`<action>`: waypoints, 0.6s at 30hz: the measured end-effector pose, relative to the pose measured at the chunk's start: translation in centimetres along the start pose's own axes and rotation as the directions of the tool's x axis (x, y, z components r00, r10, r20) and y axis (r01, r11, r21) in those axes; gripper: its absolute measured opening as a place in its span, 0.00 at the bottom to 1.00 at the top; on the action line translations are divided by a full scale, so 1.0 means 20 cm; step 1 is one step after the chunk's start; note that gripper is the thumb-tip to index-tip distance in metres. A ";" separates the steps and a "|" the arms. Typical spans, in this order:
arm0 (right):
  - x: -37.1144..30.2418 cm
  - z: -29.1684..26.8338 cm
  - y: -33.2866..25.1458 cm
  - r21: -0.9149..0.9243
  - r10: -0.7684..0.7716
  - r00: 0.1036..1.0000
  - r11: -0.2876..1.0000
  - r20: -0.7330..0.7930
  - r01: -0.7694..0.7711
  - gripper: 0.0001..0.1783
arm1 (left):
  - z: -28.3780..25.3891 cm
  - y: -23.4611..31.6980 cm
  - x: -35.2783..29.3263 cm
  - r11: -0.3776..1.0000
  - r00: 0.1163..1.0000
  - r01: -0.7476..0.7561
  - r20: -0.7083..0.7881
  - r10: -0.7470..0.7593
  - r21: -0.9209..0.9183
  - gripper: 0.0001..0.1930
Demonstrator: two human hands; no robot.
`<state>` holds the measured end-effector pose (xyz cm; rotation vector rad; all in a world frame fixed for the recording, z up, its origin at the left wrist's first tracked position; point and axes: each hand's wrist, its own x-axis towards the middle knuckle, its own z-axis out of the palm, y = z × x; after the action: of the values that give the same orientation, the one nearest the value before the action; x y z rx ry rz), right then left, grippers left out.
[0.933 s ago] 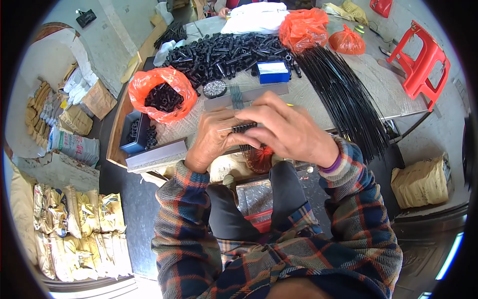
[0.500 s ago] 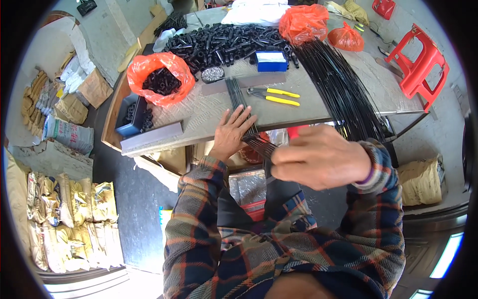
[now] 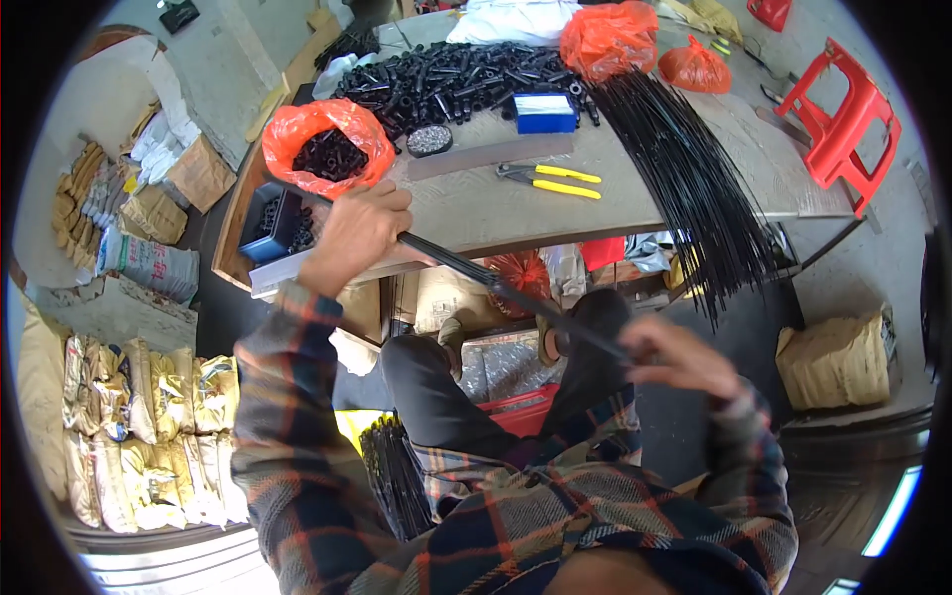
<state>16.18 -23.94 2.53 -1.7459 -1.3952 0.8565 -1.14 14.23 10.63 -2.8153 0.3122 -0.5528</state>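
Observation:
A bundle of thin black rods (image 3: 466,266) slants across the front of the table, over my knees. My left hand (image 3: 359,233) is closed round its upper end, beside the open orange bag (image 3: 382,147) of short black parts. At the lower end my right hand (image 3: 684,359), blurred by motion, has its fingers curled on the rods. Pliers with yellow handles (image 3: 567,186) lie on the tabletop, below a flat metal strip (image 3: 486,156). A round tin (image 3: 429,140) of small shiny pieces stands at the strip's left end.
Black tubular parts (image 3: 456,84) are heaped at the back near a blue box (image 3: 543,124). Loose black rods (image 3: 684,178) overhang the table's right front edge. A blue bin (image 3: 263,236) stands left, a red stool (image 3: 843,124) right. More rods (image 3: 392,476) stand beside my left leg.
My left hand has left the tabletop, moving left and up, and now grips the rods' upper end. My right hand has shifted right. The bundle has come off the table.

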 end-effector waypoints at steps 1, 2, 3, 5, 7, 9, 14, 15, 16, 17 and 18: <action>0.13 0.14 0.10 0.110 0.035 0.992 0.993 0.124 -0.049 0.25 | 0.03 0.00 0.02 1.000 1.000 -0.013 0.006 0.013 -0.010 0.19; 0.26 0.31 0.28 -0.047 -0.030 0.978 0.998 0.205 0.041 0.23 | 0.06 0.02 0.06 0.990 0.980 -0.098 0.183 0.079 0.097 0.19; 0.34 0.49 0.50 -0.192 0.006 0.947 0.980 0.321 0.059 0.19 | 0.10 0.05 0.12 0.961 0.926 -0.209 0.352 0.134 0.182 0.19; 0.51 0.92 0.96 0.101 -0.025 0.900 0.995 0.435 -0.022 0.17 | 0.27 0.20 0.20 0.955 0.828 -0.293 0.508 0.237 0.033 0.19; 0.55 1.14 1.06 0.027 0.146 0.820 0.981 0.554 -0.193 0.18 | 0.32 0.39 0.18 0.898 0.828 -0.429 0.357 0.433 -0.096 0.11; 0.47 1.24 1.20 0.173 0.075 0.743 0.953 0.665 -0.250 0.19 | 0.41 0.55 0.21 0.871 0.773 -0.465 0.407 0.487 -0.159 0.10; 0.48 0.88 0.57 0.252 0.092 0.906 0.944 0.414 -0.211 0.15 | 0.49 0.67 0.17 0.844 0.757 -0.446 0.377 0.534 -0.299 0.20; 0.54 0.89 0.49 0.502 -0.050 0.967 0.860 0.251 -0.086 0.14 | 0.47 0.66 0.15 0.866 0.769 -0.408 0.401 0.497 -0.290 0.21; 0.58 0.90 0.42 0.700 -0.148 0.988 0.711 0.054 0.068 0.13 | 0.44 0.66 0.12 0.888 0.780 -0.368 0.428 0.456 -0.275 0.22; 0.58 0.88 0.38 0.701 -0.140 0.989 0.710 0.056 0.061 0.13 | 0.40 0.66 0.15 0.879 0.706 -0.371 0.524 0.477 -0.299 0.19; 0.58 0.87 0.37 0.623 -0.130 0.991 0.776 0.006 0.098 0.12 | 0.43 0.66 0.14 0.871 0.703 -0.379 0.515 0.491 -0.312 0.19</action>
<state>7.37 -11.25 -13.37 -1.1210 -1.0580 1.1397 2.75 2.71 0.11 -2.7464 0.9022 0.4711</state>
